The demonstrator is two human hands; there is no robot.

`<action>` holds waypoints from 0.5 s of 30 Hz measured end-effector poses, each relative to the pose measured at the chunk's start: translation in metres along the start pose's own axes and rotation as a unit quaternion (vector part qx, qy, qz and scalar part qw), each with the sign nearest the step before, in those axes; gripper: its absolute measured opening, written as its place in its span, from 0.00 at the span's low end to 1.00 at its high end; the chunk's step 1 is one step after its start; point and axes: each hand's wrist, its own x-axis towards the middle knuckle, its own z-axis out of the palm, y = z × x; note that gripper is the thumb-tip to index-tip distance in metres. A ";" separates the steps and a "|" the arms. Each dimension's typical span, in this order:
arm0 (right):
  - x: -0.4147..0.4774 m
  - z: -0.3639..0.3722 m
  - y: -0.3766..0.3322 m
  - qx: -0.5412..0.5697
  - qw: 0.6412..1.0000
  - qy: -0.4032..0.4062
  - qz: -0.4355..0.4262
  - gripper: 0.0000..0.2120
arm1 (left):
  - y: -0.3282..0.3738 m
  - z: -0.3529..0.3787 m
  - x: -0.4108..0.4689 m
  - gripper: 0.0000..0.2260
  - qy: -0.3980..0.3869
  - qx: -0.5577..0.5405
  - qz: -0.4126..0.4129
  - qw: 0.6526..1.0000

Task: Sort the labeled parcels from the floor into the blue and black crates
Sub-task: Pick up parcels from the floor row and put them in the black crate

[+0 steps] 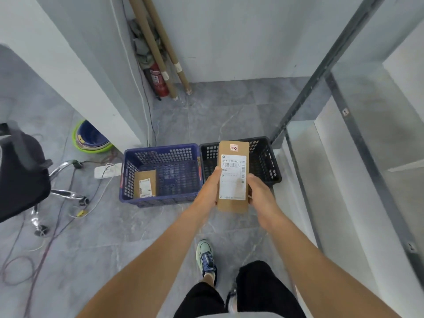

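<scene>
A: What's nearest the camera?
B: At 6 o'clock, a shoe (pixel 205 258) on the grey floor (pixel 119 237), with both forearms reaching forward.

A: And the hands?
B: The left hand (pixel 209 188) and right hand (pixel 259 191) clasp a long brown parcel (pixel 233 177) by its lower sides, label up, a small tag reading "2-2" near its far end.

A: Where is it held?
B: Raised at about 12 o'clock, overlapping the black crate (pixel 263 159).

A: Anything sorted?
B: At 11 o'clock the blue crate (pixel 160 173), touching the black one, holds a smaller labeled box (pixel 145 184) in its near-left corner.
</scene>
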 end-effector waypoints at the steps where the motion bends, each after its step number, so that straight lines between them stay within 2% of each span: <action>1: 0.012 0.001 -0.005 0.000 1.000 -0.003 0.004 0.16 | 0.005 -0.001 0.013 0.22 0.000 -0.001 -0.007 1.000; 5: 0.064 0.002 -0.020 -0.001 0.999 -0.012 0.032 0.15 | 0.022 0.001 0.064 0.23 0.018 -0.018 -0.044 0.999; 10: 0.143 -0.004 -0.031 -0.013 0.998 -0.024 0.059 0.13 | 0.041 0.016 0.131 0.18 0.034 -0.051 -0.076 0.995; 15: 0.233 -0.008 -0.020 -0.030 0.993 -0.049 0.098 0.13 | 0.040 0.026 0.211 0.23 0.064 -0.073 -0.111 0.989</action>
